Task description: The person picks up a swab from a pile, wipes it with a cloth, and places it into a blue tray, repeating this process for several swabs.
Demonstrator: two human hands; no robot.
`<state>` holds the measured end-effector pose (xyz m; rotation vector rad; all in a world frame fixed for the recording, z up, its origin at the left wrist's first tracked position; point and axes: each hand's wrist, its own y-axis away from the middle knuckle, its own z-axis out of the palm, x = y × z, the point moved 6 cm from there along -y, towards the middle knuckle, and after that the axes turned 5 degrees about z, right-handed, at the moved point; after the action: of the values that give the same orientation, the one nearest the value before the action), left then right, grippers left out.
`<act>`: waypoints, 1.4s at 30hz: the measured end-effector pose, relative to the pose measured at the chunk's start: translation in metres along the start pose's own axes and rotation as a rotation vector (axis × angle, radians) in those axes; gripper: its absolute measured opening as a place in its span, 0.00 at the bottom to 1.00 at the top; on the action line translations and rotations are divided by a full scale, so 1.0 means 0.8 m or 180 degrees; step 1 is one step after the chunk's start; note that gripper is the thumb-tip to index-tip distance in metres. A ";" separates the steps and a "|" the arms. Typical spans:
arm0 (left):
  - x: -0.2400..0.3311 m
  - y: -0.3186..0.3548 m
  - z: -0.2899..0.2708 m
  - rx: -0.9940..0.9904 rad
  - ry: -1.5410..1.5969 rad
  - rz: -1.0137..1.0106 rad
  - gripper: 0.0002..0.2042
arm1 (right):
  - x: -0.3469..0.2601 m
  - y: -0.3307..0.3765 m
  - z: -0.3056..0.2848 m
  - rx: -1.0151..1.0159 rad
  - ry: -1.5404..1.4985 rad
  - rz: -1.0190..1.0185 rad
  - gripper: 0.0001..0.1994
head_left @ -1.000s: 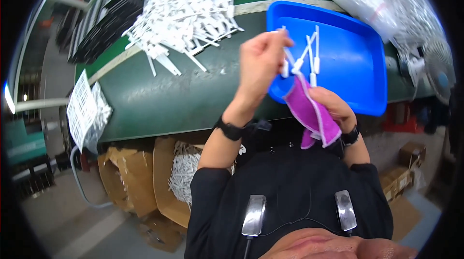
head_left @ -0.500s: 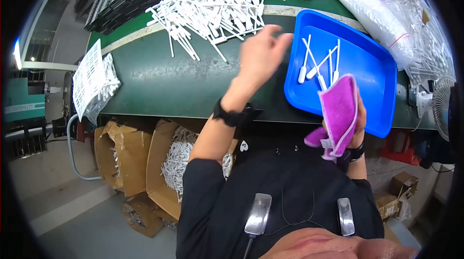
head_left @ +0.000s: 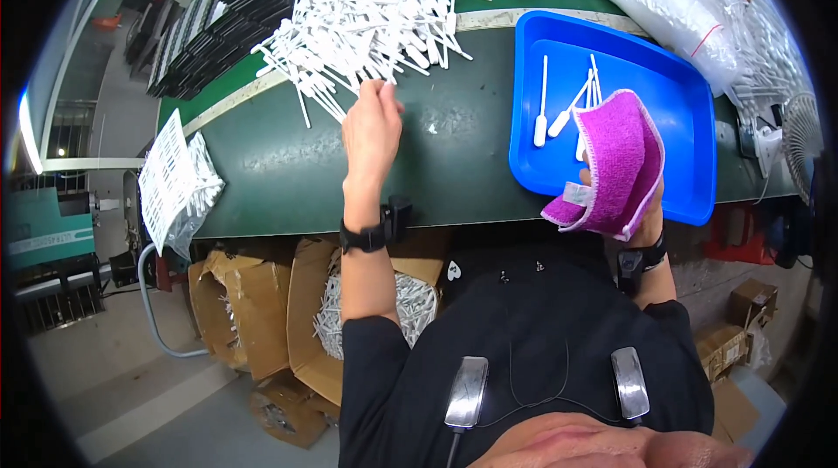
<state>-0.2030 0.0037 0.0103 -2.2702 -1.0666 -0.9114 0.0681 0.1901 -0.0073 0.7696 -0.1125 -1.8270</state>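
Toward the upper left, white sticks (head_left: 375, 14) lie heaped; at their lower edge the left hand (head_left: 374, 132) bunches its fingers, whether gripping one I cannot tell. Right of centre, over a blue tray (head_left: 679, 110) holding more sticks, the right hand (head_left: 652, 222) clutches a purple cloth (head_left: 618, 149).

The bare left forearm (head_left: 367, 280) reaches forward from a short black fabric sleeve (head_left: 371, 359), the left hand (head_left: 373, 132) back-upward with its fingers (head_left: 386, 103) bunched, while the bare right forearm (head_left: 655, 285) sits nearer the black-clad torso (head_left: 546, 328), the right hand (head_left: 649, 222) curled and mostly hidden from view.
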 end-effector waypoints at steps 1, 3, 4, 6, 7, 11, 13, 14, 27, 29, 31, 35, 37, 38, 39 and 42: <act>-0.007 0.012 0.005 -0.0041 0.1075 -0.0637 0.11 | 0.002 -0.001 0.000 0.0057 0.0041 0.0072 0.22; -0.007 0.031 0.014 -0.0175 0.2069 -0.0835 0.11 | 0.007 0.001 0.006 -0.0095 -0.0024 0.0059 0.22; -0.004 0.037 0.029 -0.0343 0.3092 -0.0990 0.12 | 0.006 0.001 0.007 -0.0230 -0.0084 -0.0005 0.23; 0.010 0.047 0.044 -0.0521 0.4120 -0.1127 0.12 | 0.005 -0.004 0.000 -0.0368 -0.0139 -0.0077 0.23; 0.019 0.050 0.049 -0.0477 0.4075 -0.1128 0.12 | 0.005 -0.013 -0.019 -0.0319 -0.0234 -0.0012 0.24; 0.034 0.065 0.055 -0.0346 0.3945 -0.1088 0.11 | 0.004 -0.025 -0.044 -0.0386 -0.0407 0.0036 0.25; 0.035 0.067 0.055 -0.0270 0.3884 -0.1011 0.12 | -0.001 -0.024 -0.037 -0.0695 -0.0351 -0.0133 0.24; 0.035 0.068 0.055 -0.0287 0.3876 -0.0998 0.12 | -0.001 -0.023 -0.029 -0.0698 -0.0362 -0.0152 0.24; 0.049 0.082 0.059 -0.0383 0.4053 -0.1013 0.13 | -0.008 -0.013 0.047 -0.1272 -0.0579 0.0013 0.21; 0.081 0.088 0.064 -0.0622 0.3975 -0.0918 0.13 | -0.004 -0.017 0.051 -0.0790 -0.0402 -0.0102 0.19; 0.116 0.096 0.082 -0.1192 0.3287 -0.0529 0.14 | 0.007 -0.019 0.042 -0.0862 -0.0275 -0.0177 0.19; 0.132 0.121 0.138 -0.2005 0.2675 0.0298 0.13 | 0.017 -0.038 0.044 -0.1867 -0.0057 -0.0309 0.20; 0.146 0.151 0.155 -0.3303 0.3372 -0.0786 0.11 | -0.003 -0.035 0.061 -0.3420 -0.0129 -0.0533 0.19; 0.146 0.152 0.157 -0.3305 0.3375 -0.0787 0.11 | -0.011 -0.042 0.063 -0.3417 -0.0128 -0.0532 0.19; 0.144 0.146 0.158 -0.2944 0.3256 -0.0527 0.11 | -0.021 -0.046 0.067 -0.3499 -0.0313 -0.0408 0.17; 0.137 0.131 0.166 -0.1922 0.2872 0.0249 0.11 | -0.024 -0.041 0.071 -0.3619 -0.0660 -0.0220 0.15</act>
<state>-0.0182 0.0812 -0.0119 -1.8664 -0.3054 -2.1410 0.0138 0.2037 0.0319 -0.2217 0.7676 -1.6685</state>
